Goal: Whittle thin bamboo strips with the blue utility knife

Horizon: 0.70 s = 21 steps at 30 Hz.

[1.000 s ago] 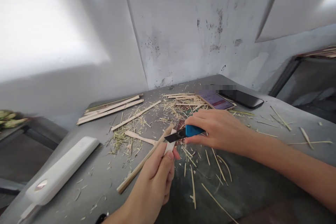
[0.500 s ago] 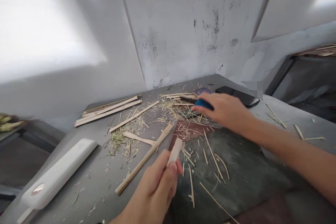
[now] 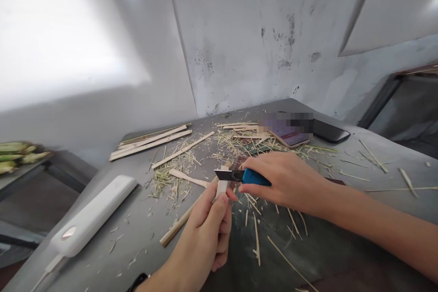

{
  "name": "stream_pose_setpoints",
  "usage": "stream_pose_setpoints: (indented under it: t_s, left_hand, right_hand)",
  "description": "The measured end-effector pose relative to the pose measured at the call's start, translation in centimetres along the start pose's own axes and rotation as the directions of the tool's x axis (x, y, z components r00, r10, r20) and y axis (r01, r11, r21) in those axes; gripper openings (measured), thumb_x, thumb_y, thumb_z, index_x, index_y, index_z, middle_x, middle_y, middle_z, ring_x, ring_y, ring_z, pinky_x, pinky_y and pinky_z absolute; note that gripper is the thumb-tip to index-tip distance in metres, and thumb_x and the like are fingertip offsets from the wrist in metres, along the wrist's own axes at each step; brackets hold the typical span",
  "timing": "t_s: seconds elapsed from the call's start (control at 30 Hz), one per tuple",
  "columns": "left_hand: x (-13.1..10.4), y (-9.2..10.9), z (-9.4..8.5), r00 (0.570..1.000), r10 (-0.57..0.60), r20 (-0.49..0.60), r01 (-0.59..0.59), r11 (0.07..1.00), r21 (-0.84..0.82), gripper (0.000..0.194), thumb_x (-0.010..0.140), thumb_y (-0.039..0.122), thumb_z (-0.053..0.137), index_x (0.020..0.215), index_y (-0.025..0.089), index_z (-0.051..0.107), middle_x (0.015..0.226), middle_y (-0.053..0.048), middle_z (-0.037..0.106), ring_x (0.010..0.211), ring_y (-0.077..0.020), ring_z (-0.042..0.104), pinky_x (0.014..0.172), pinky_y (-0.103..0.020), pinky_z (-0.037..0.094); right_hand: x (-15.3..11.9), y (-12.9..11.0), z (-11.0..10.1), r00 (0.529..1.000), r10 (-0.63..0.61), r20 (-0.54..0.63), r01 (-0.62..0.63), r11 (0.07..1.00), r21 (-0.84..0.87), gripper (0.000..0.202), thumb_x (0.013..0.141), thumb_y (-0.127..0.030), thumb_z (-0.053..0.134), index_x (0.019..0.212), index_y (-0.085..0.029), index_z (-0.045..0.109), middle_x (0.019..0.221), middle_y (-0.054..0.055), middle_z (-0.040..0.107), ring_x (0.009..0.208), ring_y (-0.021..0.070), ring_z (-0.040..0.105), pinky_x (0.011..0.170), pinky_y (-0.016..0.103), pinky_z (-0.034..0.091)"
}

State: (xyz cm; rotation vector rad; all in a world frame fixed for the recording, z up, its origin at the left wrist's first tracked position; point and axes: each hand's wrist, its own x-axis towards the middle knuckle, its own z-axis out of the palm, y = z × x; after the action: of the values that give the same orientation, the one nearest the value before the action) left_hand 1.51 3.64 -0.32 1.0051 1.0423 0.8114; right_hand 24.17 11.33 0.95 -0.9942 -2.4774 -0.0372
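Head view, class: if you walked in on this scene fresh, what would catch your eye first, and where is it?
At the centre, the right hand holds a blue-handled utility knife with its blade at the tip of a pale bamboo strip pinched in the left hand. Around them, shavings litter the grey table. A bundle of long strips lies at the back left, and a white case lies near the left edge.
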Motion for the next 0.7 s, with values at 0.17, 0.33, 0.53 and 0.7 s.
stream_pose_setpoints:
  t_s: [0.17, 0.33, 0.53, 0.7]
  left_hand:
    - [0.2, 0.0, 0.3, 0.999, 0.013, -0.043, -0.013, 1.0, -0.017, 0.049, 0.095, 0.072, 0.059, 0.088, 0.026, 0.044, 0.066, 0.011, 0.037, 0.043, -0.004, 0.022, 0.034, -0.015, 0.026]
    - [0.4, 0.1, 0.2, 0.999, -0.01, -0.05, 0.01, 1.0, -0.013, 0.053, 0.091, 0.076, 0.061, 0.088, 0.026, 0.043, 0.064, 0.012, 0.037, 0.04, -0.0037, 0.02, 0.033, -0.015, 0.026]
    - [0.2, 0.5, 0.5, 1.0, 0.016, 0.003, -0.016, 1.0, 0.018, 0.049, 0.092, 0.075, 0.061, 0.097, 0.028, 0.048, 0.061, 0.013, 0.036, 0.038, -0.0038, 0.015, 0.031, -0.015, 0.023]
    - [-1.0, 0.1, 1.5, 0.99, 0.009, 0.139, -0.024, 0.995, 0.1, 0.056, 0.091, 0.081, 0.056, 0.096, 0.025, 0.052, 0.055, 0.012, 0.031, 0.04, -0.0056, 0.018, 0.035, -0.018, 0.013]
  right_hand:
    - [0.1, -0.1, 0.0, 0.998, -0.003, 0.064, 0.003, 1.0, -0.003, 0.056, 0.104, -0.07, 0.041, 0.101, -0.02, 0.067, 0.074, 0.004, 0.068, 0.068, 0.023, 0.063, 0.06, 0.032, 0.029]
    - [0.2, -0.3, 0.0, 0.988, -0.028, 0.152, 0.021, 0.999, 0.047, 0.055, 0.105, -0.069, 0.042, 0.1, -0.02, 0.066, 0.072, 0.003, 0.068, 0.065, 0.0209, 0.063, 0.058, 0.031, 0.026]
    - [0.6, 2.1, -0.1, 0.989, 0.0, 0.146, 0.001, 1.0, -0.002, 0.046, 0.101, -0.067, 0.052, 0.108, -0.025, 0.068, 0.08, 0.002, 0.073, 0.073, 0.0217, 0.069, 0.058, 0.031, 0.031]
    - [0.9, 7.0, -1.3, 0.963, 0.269, -0.03, -0.271, 0.957, -0.108, 0.052, 0.104, -0.067, 0.043, 0.106, -0.02, 0.066, 0.075, 0.008, 0.072, 0.066, 0.0261, 0.068, 0.055, 0.031, 0.029]
